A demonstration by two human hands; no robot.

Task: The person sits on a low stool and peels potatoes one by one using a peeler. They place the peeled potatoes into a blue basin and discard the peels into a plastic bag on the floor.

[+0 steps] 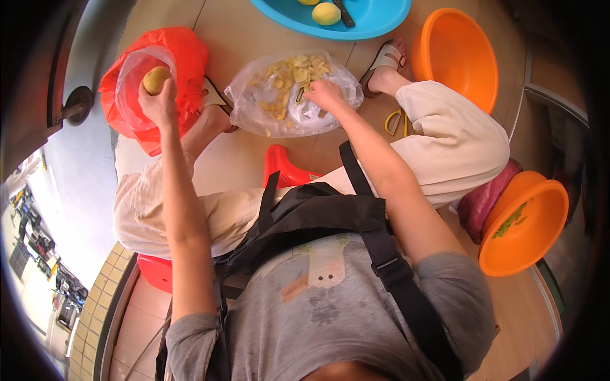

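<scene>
My left hand [159, 105] holds an unpeeled potato [156, 80] above a red plastic bag [190, 52] with a clear bag inside it. My right hand [326, 96] grips a peeler [301, 93] with a yellowish-green handle, over a clear plastic bag [243, 112] strewn with potato peelings [305, 66]. Beyond, a blue basin [376, 24] holds peeled potatoes [326, 14] and a knife with a dark handle [345, 14].
A large orange basin [452, 52] stands at the upper right, near yellow-handled scissors [393, 122] on the floor. A smaller orange basin [538, 238] with green vegetable pieces sits at the right, against a dark pink bag [486, 205]. A red plastic stool [286, 169] shows beneath me.
</scene>
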